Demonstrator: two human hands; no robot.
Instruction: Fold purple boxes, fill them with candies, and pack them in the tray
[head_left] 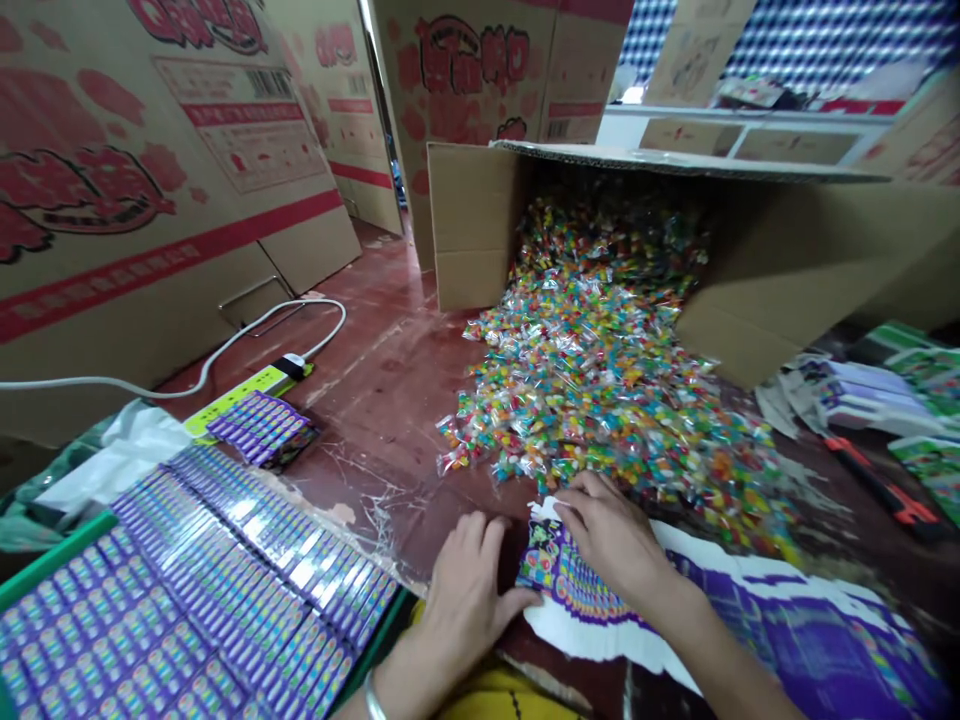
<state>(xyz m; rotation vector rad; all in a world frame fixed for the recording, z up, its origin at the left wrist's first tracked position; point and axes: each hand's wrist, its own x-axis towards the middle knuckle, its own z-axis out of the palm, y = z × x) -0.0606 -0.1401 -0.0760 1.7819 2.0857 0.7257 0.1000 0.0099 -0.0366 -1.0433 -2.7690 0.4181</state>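
A fanned row of purple printed packets (581, 585) with white edges lies on the table in front of me. My right hand (615, 535) rests over the row, its thumb and fingers closed at the upper edge of the leftmost packet. At the row's left end is my left hand (465, 590), its thumb stretched toward the packets and its fingers apart, holding nothing. Just beyond my right hand spreads a heap of small clear bags of colourful candy (592, 370), spilling from a cardboard box (472, 225) on its side.
A green crate (56, 560) of neatly lined purple packs stands at left. Behind it lie a purple pack (262, 428) and a yellow-green power strip (244, 395) with a white cable. A black-and-red tool (885, 490) lies at right. Large cartons (165, 160) stand behind.
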